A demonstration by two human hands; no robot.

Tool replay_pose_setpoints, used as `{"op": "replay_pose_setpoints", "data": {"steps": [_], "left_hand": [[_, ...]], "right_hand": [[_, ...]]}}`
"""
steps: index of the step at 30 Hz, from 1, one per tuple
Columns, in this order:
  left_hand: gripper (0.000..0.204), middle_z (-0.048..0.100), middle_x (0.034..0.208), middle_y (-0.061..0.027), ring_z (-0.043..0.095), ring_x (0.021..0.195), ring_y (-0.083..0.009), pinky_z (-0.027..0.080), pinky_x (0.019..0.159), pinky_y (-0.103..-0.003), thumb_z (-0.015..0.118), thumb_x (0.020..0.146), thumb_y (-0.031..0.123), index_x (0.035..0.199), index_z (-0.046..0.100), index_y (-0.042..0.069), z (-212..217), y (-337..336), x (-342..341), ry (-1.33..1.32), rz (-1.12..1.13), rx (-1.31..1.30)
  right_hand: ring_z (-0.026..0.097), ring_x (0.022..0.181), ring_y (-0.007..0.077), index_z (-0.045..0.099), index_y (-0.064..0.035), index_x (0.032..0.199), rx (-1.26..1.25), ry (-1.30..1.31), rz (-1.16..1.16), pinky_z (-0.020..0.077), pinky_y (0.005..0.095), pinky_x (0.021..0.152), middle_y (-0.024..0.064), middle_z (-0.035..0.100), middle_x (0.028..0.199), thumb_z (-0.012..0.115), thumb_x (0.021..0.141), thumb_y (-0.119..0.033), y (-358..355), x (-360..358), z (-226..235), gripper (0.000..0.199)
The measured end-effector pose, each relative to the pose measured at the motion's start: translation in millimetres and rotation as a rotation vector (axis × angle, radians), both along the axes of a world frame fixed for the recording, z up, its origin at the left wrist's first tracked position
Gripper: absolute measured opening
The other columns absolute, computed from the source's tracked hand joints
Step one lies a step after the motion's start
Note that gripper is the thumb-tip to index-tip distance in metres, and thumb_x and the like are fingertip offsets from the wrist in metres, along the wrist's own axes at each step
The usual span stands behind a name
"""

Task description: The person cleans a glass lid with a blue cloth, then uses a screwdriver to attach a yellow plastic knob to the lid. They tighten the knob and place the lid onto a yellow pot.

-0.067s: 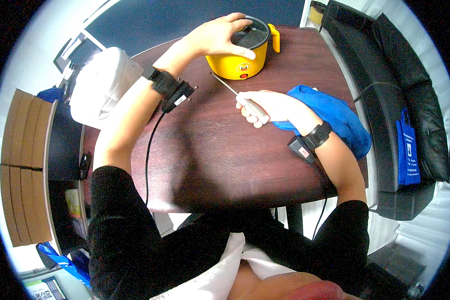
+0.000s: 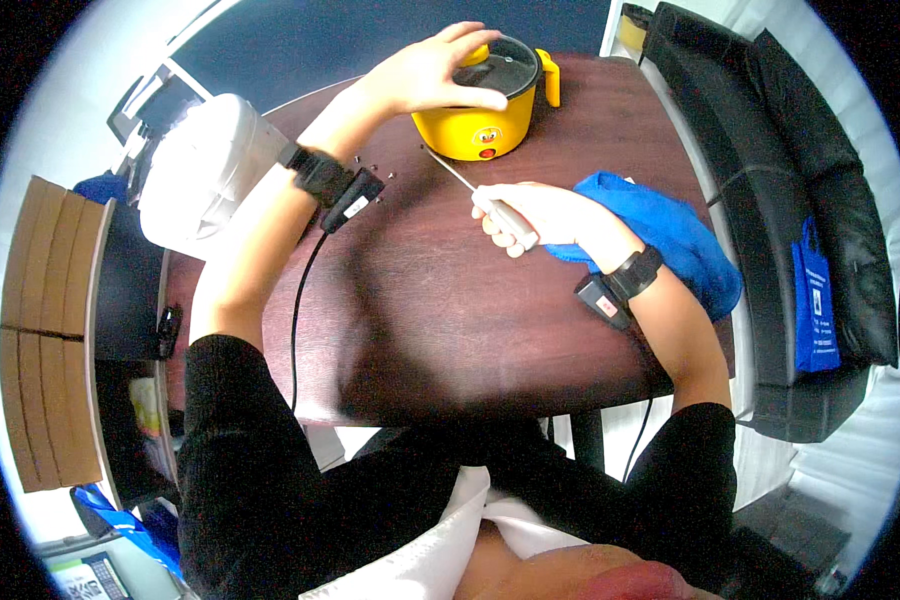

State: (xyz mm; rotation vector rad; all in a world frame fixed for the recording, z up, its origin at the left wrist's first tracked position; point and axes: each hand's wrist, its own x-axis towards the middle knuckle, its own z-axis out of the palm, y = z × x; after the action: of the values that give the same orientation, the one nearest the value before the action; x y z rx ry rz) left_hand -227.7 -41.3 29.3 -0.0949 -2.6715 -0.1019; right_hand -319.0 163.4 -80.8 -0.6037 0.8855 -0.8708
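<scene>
A yellow electric cooking pot (image 2: 460,133) with a side handle (image 2: 548,78) stands at the far part of the table. Its dark glass lid (image 2: 510,70) has a yellow knob (image 2: 476,56). My left hand (image 2: 438,75) is over the pot's left side, fingers spread and thumb along the near rim. Whether it touches the lid, I cannot tell. In my right hand (image 2: 525,212) is a screwdriver (image 2: 510,222), its pale handle in the curled fingers and its thin shaft pointing up and left toward the pot's base. Several small screws (image 2: 391,175) lie near my left wrist.
A blue cloth (image 2: 660,235) lies right of my right hand on the dark wooden table (image 2: 450,320). At the left edge stands a white lidded container (image 2: 205,170). Cables hang from the wrist devices. A black sofa (image 2: 770,200) borders the right side.
My left hand has shifted slightly left across the pot, so the lid's yellow knob now shows. My right hand and the screwdriver have stayed almost still.
</scene>
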Motion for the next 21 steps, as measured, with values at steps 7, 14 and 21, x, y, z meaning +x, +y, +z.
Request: {"op": "replay_pose_setpoints", "data": {"steps": [7, 14, 21], "left_hand": [[0.047, 0.064, 0.109, -0.0218, 0.061, 0.104, -0.0343, 0.048, 0.091, -0.039, 0.062, 0.087, 0.039, 0.109, 0.062, -0.002, -5, -30, 78, 0.048, 0.376, 0.270], [0.029, 0.063, 0.106, -0.0257, 0.061, 0.099, -0.0399, 0.048, 0.090, -0.044, 0.055, 0.083, 0.010, 0.107, 0.063, -0.004, -85, -48, 142, -0.224, 0.505, 0.148], [0.031, 0.061, 0.111, -0.0258, 0.058, 0.105, -0.0412, 0.047, 0.092, -0.044, 0.053, 0.080, 0.005, 0.108, 0.063, -0.002, -101, -60, 135, -0.337, 0.553, 0.123]], "right_hand": [[0.048, 0.060, 0.0097, 0.056, -0.0084, 0.098, 0.006, 0.036, -0.007, 0.0408, 0.0240, 0.050, -0.0019, 0.051, 0.073, 0.047, 0.098, -0.037, 2, 0, 4, 0.030], [0.047, 0.058, 0.0091, 0.055, -0.0089, 0.097, 0.054, 0.090, -0.033, 0.0395, 0.0234, 0.048, -0.0016, 0.049, 0.071, 0.049, 0.096, -0.039, 0, 6, 9, 0.031], [0.048, 0.057, 0.0094, 0.056, -0.0087, 0.097, 0.071, 0.028, -0.026, 0.0395, 0.0236, 0.047, -0.0011, 0.051, 0.072, 0.047, 0.098, -0.038, -1, 4, 10, 0.031]]}}
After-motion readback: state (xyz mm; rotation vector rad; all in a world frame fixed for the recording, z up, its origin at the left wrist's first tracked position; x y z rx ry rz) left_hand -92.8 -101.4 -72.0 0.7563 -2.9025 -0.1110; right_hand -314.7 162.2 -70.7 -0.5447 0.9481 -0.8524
